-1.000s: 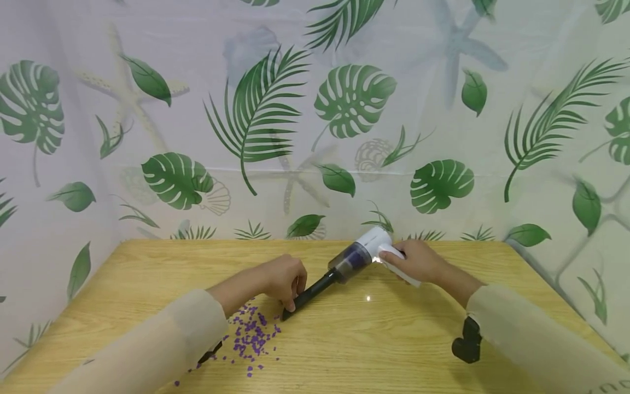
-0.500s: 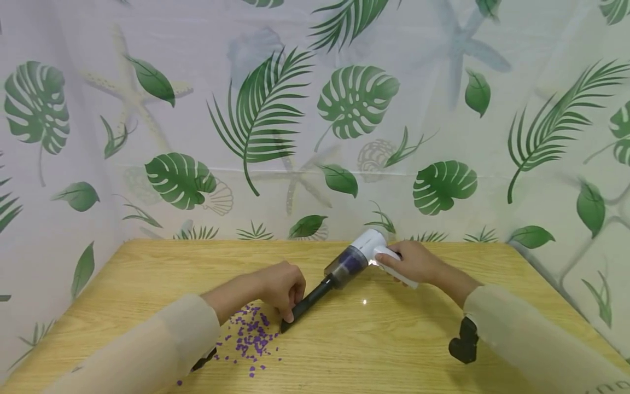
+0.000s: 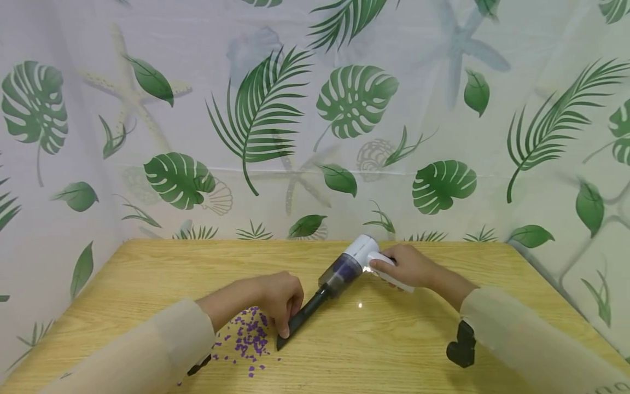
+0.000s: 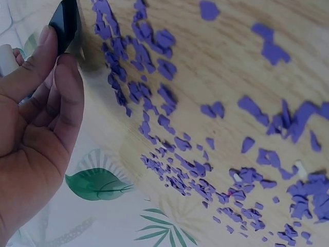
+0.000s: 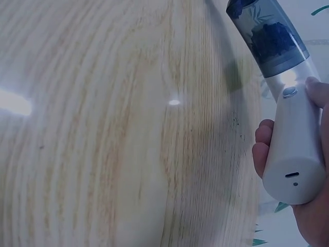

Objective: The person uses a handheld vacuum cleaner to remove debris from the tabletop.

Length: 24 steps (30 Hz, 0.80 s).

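My right hand point(image 3: 410, 266) grips the white handle of a handheld vacuum cleaner point(image 3: 342, 272), its fingers wrapped round it in the right wrist view. Purple bits show inside the clear dust cup point(image 5: 275, 41). A long black nozzle point(image 3: 307, 314) slants down to the left toward the table. Near its tip, my left hand point(image 3: 281, 298) pinches the nozzle between thumb and fingers; the left wrist view shows the pinch on the black tip point(image 4: 66, 25). Small purple paper scraps point(image 3: 251, 334) lie scattered just left of the nozzle tip, partly hidden behind the left forearm.
The wooden table point(image 3: 394, 339) reaches back to a leaf-printed curtain point(image 3: 305, 109), which also hangs along both sides. Loose scraps point(image 4: 303, 200) spread out in the left wrist view. A black wrist device point(image 3: 461, 345) hangs under the right sleeve.
Both hands and the vacuum cleaner have shifted toward me and slightly left. The nozzle tip has slid nearer along the right side of the scraps.
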Each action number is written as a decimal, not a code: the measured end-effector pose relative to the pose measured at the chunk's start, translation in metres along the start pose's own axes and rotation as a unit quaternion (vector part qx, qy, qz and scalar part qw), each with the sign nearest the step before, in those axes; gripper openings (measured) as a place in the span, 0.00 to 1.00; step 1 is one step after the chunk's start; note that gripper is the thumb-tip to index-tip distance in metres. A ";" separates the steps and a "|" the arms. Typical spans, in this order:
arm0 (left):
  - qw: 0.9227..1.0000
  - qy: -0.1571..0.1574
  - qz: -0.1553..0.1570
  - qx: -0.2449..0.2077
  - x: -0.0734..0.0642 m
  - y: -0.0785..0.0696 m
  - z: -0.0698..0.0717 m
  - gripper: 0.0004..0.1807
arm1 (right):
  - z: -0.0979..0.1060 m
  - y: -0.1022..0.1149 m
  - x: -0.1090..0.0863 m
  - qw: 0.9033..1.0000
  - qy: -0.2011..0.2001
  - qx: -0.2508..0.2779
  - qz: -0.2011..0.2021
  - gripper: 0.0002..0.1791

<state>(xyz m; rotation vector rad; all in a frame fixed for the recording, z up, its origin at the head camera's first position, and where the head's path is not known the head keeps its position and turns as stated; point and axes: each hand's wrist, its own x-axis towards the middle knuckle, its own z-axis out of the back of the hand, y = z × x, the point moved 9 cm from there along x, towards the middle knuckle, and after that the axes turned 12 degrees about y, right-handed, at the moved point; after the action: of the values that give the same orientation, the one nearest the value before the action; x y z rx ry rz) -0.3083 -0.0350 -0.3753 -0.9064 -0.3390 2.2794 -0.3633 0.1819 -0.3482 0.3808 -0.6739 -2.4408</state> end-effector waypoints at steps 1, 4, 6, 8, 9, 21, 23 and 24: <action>1.000 0.000 0.001 0.005 0.000 -0.001 -0.001 0.15 | -0.001 0.001 0.000 1.000 0.003 -0.001 0.004 0.19; 0.999 0.000 0.001 0.036 -0.003 -0.006 -0.004 0.16 | -0.004 0.004 0.001 1.000 0.014 0.001 0.014 0.19; 0.999 0.004 0.001 0.049 -0.004 -0.009 -0.006 0.16 | -0.006 0.005 0.001 1.000 0.019 0.000 0.015 0.19; 0.999 0.011 0.004 0.053 -0.006 -0.009 -0.009 0.16 | -0.008 0.007 0.001 1.000 0.024 0.004 0.011 0.19; 0.998 0.016 0.008 0.053 -0.006 -0.008 -0.011 0.16 | -0.010 0.008 0.000 1.000 0.026 0.006 0.010 0.19; 0.994 0.085 0.053 0.048 -0.017 0.007 -0.027 0.19 | -0.029 0.032 -0.007 0.999 0.026 0.018 -0.009 0.21; 0.994 0.091 0.052 0.037 -0.018 0.009 -0.028 0.19 | -0.029 0.036 -0.010 1.000 0.019 0.018 -0.012 0.21; 0.994 0.092 0.048 0.034 -0.018 0.010 -0.027 0.19 | -0.029 0.037 -0.012 1.000 0.016 0.021 -0.012 0.21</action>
<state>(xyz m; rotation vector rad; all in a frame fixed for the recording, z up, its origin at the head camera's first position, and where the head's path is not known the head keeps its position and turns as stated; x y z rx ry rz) -0.2844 -0.0542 -0.3904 -1.1094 -0.1392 2.2567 -0.3257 0.1516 -0.3505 0.4470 -0.7104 -2.4415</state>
